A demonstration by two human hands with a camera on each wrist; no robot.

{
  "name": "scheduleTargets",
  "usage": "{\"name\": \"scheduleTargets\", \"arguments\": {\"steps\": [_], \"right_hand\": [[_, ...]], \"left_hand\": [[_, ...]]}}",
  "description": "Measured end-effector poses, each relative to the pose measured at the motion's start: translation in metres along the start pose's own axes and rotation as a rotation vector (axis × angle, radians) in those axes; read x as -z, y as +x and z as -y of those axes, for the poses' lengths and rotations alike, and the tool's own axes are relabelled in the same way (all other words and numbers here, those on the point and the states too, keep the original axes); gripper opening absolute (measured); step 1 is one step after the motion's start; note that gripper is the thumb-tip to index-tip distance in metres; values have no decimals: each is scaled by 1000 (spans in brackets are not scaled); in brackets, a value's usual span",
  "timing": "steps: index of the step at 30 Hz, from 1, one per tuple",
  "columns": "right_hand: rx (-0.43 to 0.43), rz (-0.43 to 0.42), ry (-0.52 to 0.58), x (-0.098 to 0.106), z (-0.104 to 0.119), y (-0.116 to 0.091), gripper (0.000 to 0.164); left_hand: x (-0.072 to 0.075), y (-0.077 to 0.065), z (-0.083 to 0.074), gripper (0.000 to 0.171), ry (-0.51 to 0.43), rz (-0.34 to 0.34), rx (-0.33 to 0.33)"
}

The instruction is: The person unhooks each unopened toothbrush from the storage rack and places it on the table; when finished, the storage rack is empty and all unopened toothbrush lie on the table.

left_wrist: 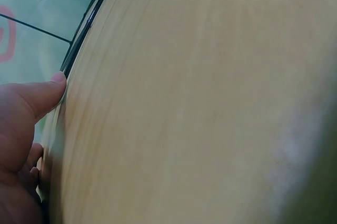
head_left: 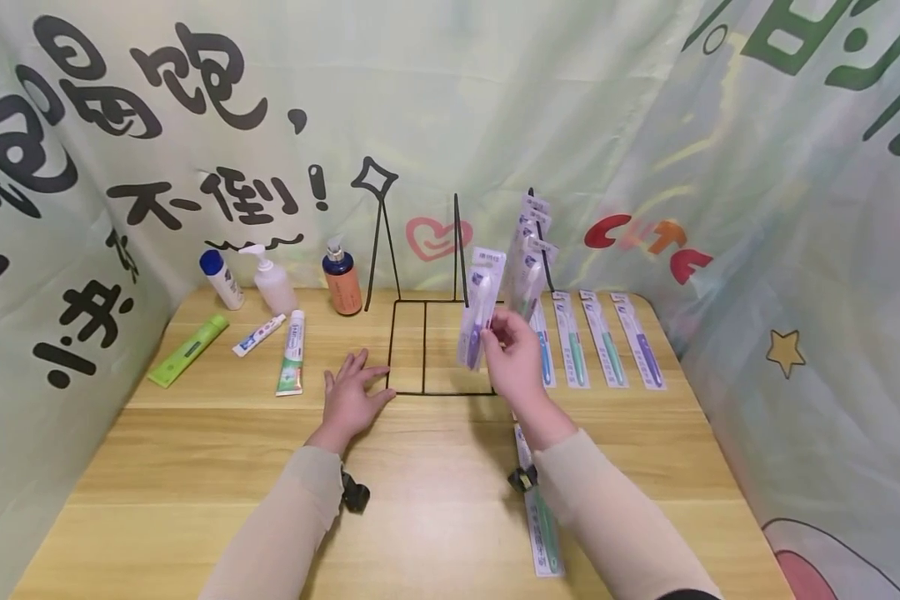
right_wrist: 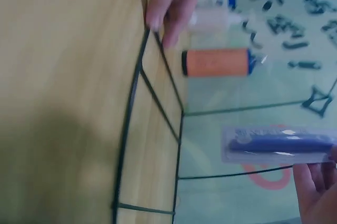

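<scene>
My right hand grips a packaged purple toothbrush by the side of its pack, upright above a black wire rack. In the right wrist view the same pack lies across the picture, fingers at one end. Several more toothbrush packs hang at the rack's right upright, just behind that hand. At the rack's front left corner rests my left hand, fingers spread and thumb on the wire. The left wrist view has this thumb against the rack's edge.
To the right lie several packaged toothbrushes in a row, a purple one outermost. Another green pack lies beside my right forearm. At left stand an orange pump bottle, a pale pump bottle and a blue-capped bottle, with tubes before them.
</scene>
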State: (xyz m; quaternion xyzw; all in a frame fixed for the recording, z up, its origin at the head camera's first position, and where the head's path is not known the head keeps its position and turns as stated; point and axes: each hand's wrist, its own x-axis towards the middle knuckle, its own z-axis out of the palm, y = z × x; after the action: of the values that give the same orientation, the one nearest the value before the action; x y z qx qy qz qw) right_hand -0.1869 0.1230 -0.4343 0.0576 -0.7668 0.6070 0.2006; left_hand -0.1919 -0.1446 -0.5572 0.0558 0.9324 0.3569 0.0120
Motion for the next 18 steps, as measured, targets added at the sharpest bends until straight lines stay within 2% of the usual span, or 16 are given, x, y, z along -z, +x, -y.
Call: {"name": "scheduleTargets", "arguments": {"steps": [6,10,13,18], "right_hand": [[60,131,87,47,2,-55,19],[42,153,87,86,-5,-85,22],[-59,159,27,117,-12,-102,25],[-331,186,-162,162,-31,-121,36]], "left_hand": [[-2,-1,1,49,-14,-13,-3],[-3,0,1,49,-12,-2,2],[-3,1,2,50,-5,1,3],[-2,1,2,50,6,3,5]]}}
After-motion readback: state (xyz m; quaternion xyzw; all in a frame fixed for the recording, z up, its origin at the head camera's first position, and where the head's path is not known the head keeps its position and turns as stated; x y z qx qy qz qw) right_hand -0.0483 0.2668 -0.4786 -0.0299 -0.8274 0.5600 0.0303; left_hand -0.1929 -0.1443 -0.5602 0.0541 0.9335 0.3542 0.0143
